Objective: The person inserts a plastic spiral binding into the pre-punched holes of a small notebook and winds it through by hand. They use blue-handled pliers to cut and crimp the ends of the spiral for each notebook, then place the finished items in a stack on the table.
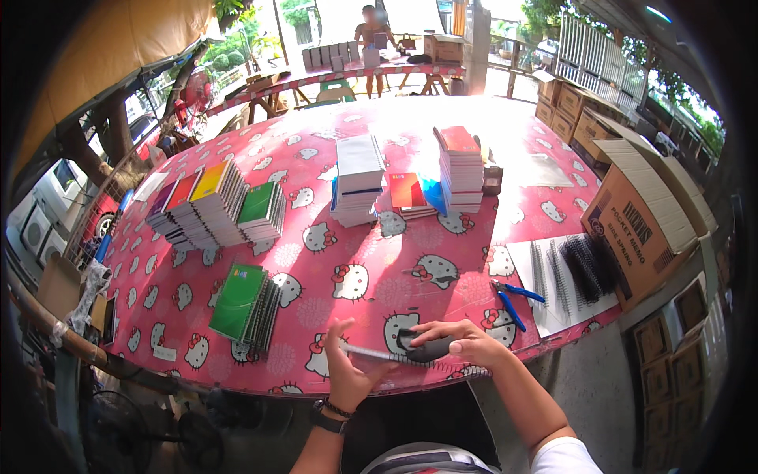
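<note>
Close to the table's near edge, my left hand (347,370) holds a thin notebook (371,352), seen edge-on, between thumb and fingers. My right hand (462,344) is closed on a dark, rounded hand-held tool (429,348), which lies against the notebook's wire-bound edge. A thin spiral wire (452,370) trails from that edge under my right hand. Just left of my hands stands a stack of green spiral notebooks (239,304). To the right lie blue-handled pliers (515,302), beside a white sheet (551,304) with black spiral wires (584,267) on it.
Stacks of coloured notebooks (207,201) stand at left; a white-topped stack (358,178) and a red-topped stack (460,170) rise mid-table. An open cardboard box (639,221) borders the right side. A person (375,39) is at a far table.
</note>
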